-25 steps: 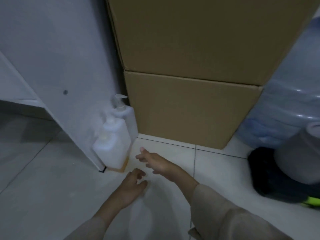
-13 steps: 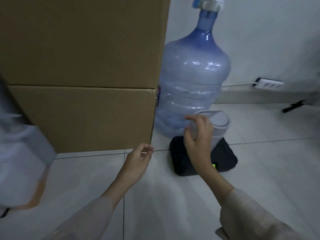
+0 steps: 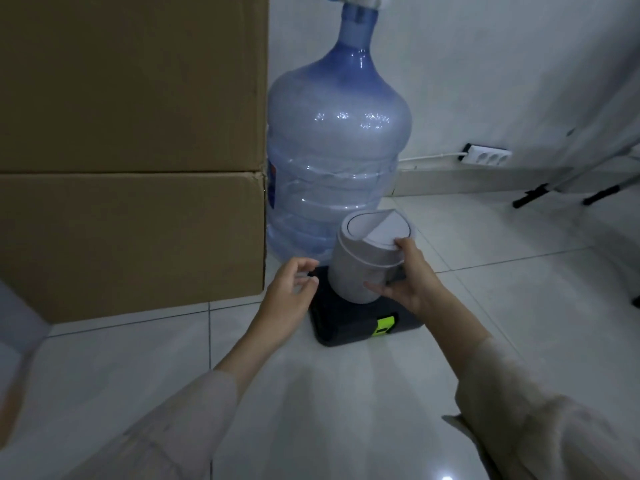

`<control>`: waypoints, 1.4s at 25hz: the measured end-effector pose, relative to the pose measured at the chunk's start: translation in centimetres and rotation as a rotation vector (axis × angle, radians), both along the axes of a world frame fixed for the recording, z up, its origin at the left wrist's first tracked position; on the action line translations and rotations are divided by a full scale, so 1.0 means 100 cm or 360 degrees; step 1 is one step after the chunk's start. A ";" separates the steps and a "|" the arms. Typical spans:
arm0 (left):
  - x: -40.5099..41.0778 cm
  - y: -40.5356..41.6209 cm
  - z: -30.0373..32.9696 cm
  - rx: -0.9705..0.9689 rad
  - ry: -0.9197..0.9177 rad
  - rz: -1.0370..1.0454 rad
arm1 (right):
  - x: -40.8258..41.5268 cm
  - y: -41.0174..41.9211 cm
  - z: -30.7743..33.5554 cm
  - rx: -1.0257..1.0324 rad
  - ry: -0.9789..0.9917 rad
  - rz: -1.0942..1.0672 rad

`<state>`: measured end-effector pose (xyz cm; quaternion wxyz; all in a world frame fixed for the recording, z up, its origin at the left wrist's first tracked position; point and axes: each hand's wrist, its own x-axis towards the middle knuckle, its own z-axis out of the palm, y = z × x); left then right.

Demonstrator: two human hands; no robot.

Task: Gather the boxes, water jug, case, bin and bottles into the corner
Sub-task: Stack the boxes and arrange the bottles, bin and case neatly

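Observation:
Two brown cardboard boxes are stacked at the left, the upper box (image 3: 131,81) on the lower box (image 3: 131,244). A big blue water jug (image 3: 336,147) stands beside them against the wall. In front of it lies a black case (image 3: 349,323) with a green latch. A small grey bin (image 3: 367,258) with a swing lid stands on the case. My right hand (image 3: 408,278) grips the bin's right side, thumb under, fingers at the lid rim. My left hand (image 3: 291,296) hovers just left of the bin, fingers curled apart, holding nothing. No bottles are in view.
A white power strip (image 3: 486,157) with its cable lies along the skirting at the right. Black stand feet (image 3: 530,197) reach in from the far right. The floor is pale glossy tile. A blurred pale shape fills the lower left edge.
My view swung right from the bottles by the white panel to the jug, case and bin. My right hand went from reaching over the bin to gripping its side; my left moved closer.

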<state>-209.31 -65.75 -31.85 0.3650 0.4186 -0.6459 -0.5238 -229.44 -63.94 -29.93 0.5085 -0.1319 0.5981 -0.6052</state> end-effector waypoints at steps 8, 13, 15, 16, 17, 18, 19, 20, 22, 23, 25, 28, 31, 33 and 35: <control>0.023 -0.003 0.004 0.0189 0.0102 0.0071 | 0.045 0.013 0.004 -0.0053 0.0108 0.0528; 0.053 -0.001 -0.014 0.0276 0.0122 0.0425 | 0.094 -0.004 -0.004 0.0019 0.0217 0.0801; 0.067 -0.003 -0.026 0.0327 0.0080 0.0478 | 0.111 -0.008 -0.014 0.0074 0.0169 0.0839; 0.073 -0.005 -0.031 0.0356 0.0046 0.0485 | 0.118 -0.009 -0.018 0.0100 0.0157 0.0848; 0.080 -0.006 -0.038 0.0392 0.0016 0.0488 | 0.124 -0.011 -0.023 0.0120 0.0158 0.0857; 0.085 -0.008 -0.044 0.0438 -0.0004 0.0479 | 0.130 -0.013 -0.026 0.0132 0.0161 0.0864; 0.090 -0.010 -0.049 0.0477 -0.0009 0.0457 | 0.132 -0.014 -0.030 0.0134 0.0156 0.0863; 0.093 -0.011 -0.053 0.0491 0.0001 0.0426 | 0.134 -0.016 -0.033 0.0139 0.0141 0.0862; 0.097 -0.009 -0.057 0.0444 0.0046 0.0359 | 0.133 -0.018 -0.041 0.0117 0.0094 0.0834; 0.096 -0.006 -0.059 0.0410 0.0078 0.0350 | 0.130 -0.018 -0.044 0.0091 0.0070 0.0801; 0.093 0.005 -0.068 0.0384 0.0134 0.0413 | 0.118 -0.018 -0.054 0.0046 0.0214 0.0670; 0.085 0.022 -0.099 0.0539 0.0089 0.0581 | 0.088 -0.012 -0.074 0.0017 0.1098 0.0360; 0.076 0.031 -0.118 0.0747 -0.0304 0.0337 | 0.053 -0.001 -0.093 0.0178 0.1617 0.0195; 0.065 0.030 -0.123 0.0721 -0.0443 0.0024 | 0.032 0.005 -0.099 0.0391 0.1786 0.0158; 0.047 0.026 -0.117 0.0624 -0.0377 -0.0187 | 0.016 0.008 -0.101 0.0633 0.1916 0.0205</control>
